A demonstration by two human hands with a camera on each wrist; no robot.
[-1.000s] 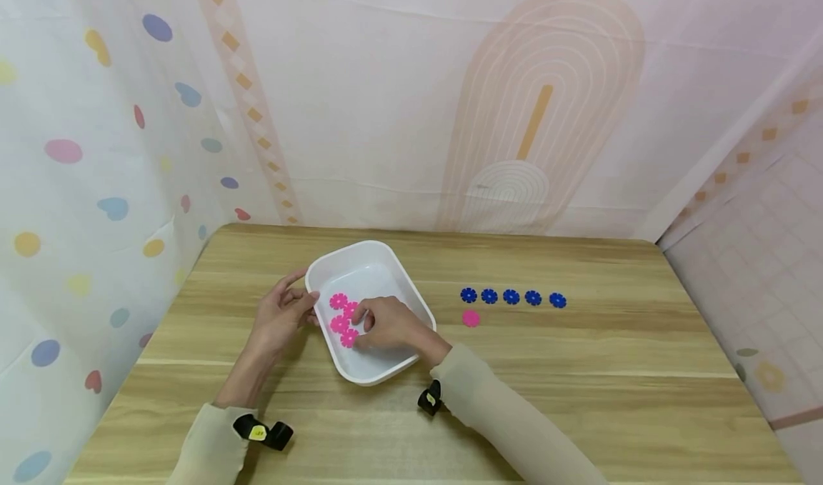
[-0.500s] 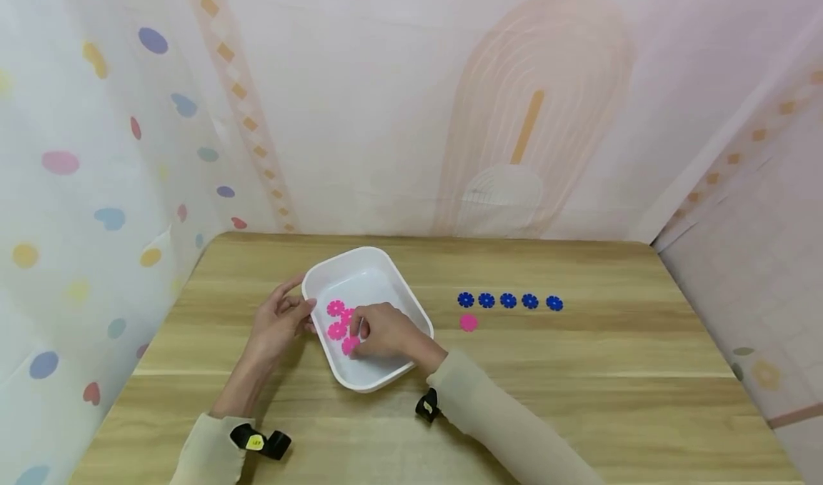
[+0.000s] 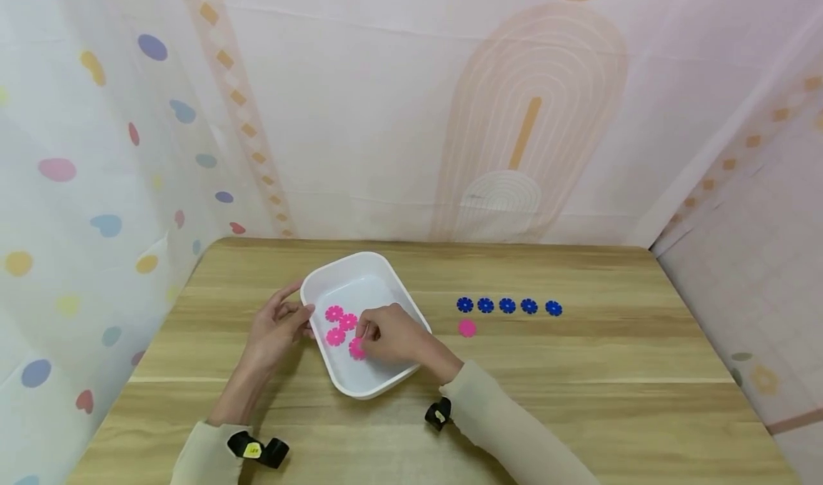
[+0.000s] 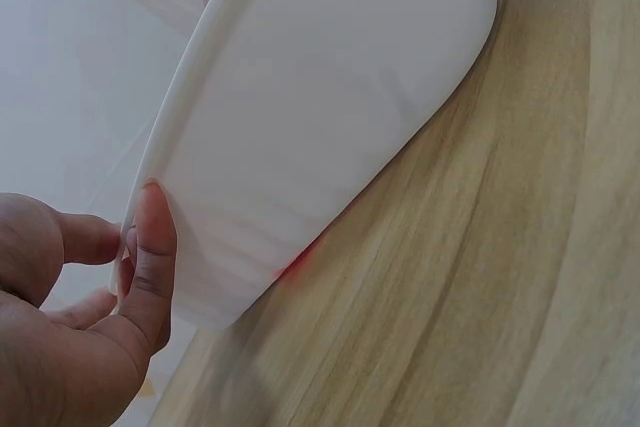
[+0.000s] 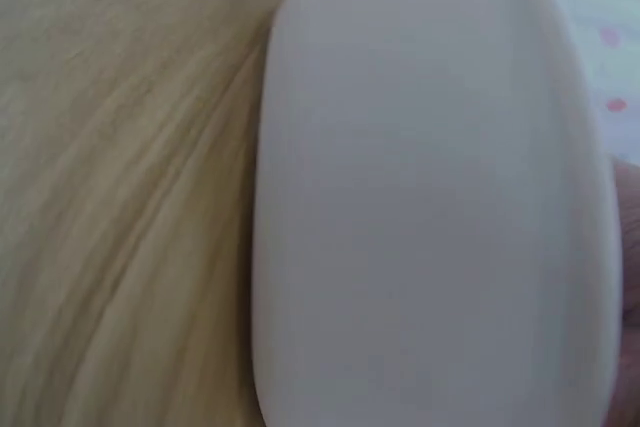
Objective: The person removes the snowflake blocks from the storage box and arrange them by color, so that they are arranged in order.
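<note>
right hand (image 3: 392, 341): inside the white tray, lower centre of the head view; its fingers (image 3: 363, 331) are curled together and pinch a pink flower piece (image 3: 356, 348) at the tips
pinched piece: low in the tray, touching the fingertips, at the near end of the pink cluster
left hand (image 3: 276, 326): just left of the tray, fingers relaxed and slightly apart; the tips rest against the tray's left rim, and in the left wrist view the thumb (image 4: 150, 267) presses on the outer wall
white tray (image 3: 379, 271): sits slanted on the worktop, between the two hands, left of centre in the head frame
other pink flower pieces (image 3: 339, 323): three lie in the tray just above and left of the pinched one, close together, between the two hands
lone pink piece (image 3: 467, 328): on the bare worktop right of the tray, well apart from the fingers
blue flower pieces (image 3: 507, 305): five in a straight row just above the lone pink piece, right of centre
worktop (image 3: 579, 399): light wood grain, fills the lower half of the head view
</note>
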